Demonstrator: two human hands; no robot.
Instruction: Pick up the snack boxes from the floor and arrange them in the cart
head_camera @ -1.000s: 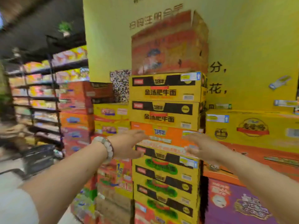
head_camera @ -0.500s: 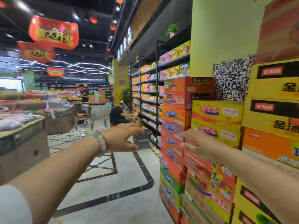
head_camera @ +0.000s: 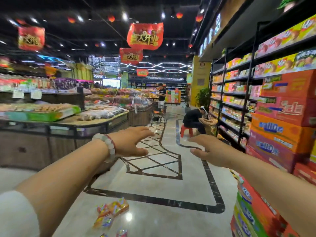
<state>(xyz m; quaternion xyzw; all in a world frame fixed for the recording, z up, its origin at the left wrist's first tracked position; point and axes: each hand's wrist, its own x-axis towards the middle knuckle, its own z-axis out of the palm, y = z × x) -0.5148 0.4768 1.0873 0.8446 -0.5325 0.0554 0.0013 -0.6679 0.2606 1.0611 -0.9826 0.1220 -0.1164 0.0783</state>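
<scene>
— Orange and yellow snack boxes (head_camera: 109,213) lie scattered on the pale floor (head_camera: 153,185) near the feet; no cart shows.
— They look light and thin-walled; I'd take each by its long edges.
— Left hand (head_camera: 131,142) and right hand (head_camera: 209,150) hover spread, holding nothing.

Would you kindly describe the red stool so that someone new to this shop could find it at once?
Follow the tall snack shelves along the right side of the aisle to the person in black sitting low beside them. The red stool is under that person, on the pale floor. It is the only small red plastic seat there.
</scene>
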